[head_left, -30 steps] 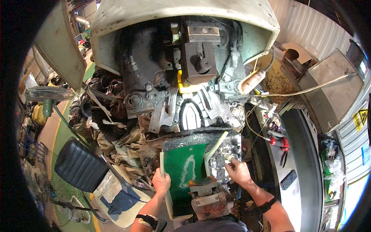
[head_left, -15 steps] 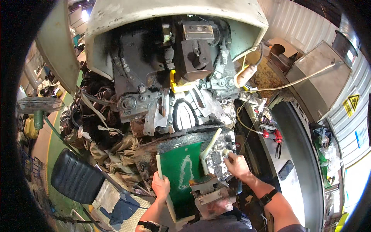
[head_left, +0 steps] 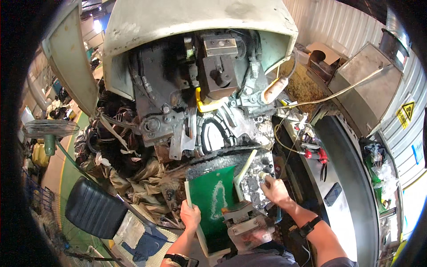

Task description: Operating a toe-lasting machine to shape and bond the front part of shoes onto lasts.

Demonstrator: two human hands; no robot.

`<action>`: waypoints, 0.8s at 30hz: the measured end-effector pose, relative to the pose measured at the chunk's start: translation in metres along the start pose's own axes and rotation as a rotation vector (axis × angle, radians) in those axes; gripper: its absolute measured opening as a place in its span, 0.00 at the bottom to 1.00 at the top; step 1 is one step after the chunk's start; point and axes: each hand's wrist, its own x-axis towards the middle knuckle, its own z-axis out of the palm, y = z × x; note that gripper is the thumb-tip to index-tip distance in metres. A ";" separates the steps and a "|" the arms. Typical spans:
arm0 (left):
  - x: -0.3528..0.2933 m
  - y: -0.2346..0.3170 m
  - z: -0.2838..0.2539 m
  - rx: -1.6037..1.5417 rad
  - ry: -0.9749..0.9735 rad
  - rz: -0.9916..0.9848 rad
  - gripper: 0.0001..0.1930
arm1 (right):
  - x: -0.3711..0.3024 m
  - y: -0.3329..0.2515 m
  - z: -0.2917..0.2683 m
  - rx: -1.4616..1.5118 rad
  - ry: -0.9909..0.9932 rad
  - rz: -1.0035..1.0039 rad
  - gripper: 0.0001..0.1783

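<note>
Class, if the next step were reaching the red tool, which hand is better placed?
Probably the right hand: it is nearer the red tool, while the left hand is at the green panel, farther left.

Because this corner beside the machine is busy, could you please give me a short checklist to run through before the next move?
1. Left hand holding the pale edge of the green panel: ok.
2. Right hand with fingers on the pale knob: ok.
3. Both hands apart from the metal plates of the machine: ok.
4. Red tool lying away from both hands: ok.
5. Machine switched off: cannot tell.
</note>
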 end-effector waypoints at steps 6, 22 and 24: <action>0.000 0.002 0.001 0.060 0.026 0.006 0.10 | 0.000 0.000 -0.001 0.170 -0.027 0.064 0.20; 0.001 -0.004 0.007 0.252 0.032 0.010 0.10 | -0.001 0.005 -0.001 0.239 -0.033 0.089 0.18; 0.001 -0.001 0.006 0.256 0.033 0.014 0.10 | -0.002 0.005 -0.001 0.222 -0.014 0.054 0.18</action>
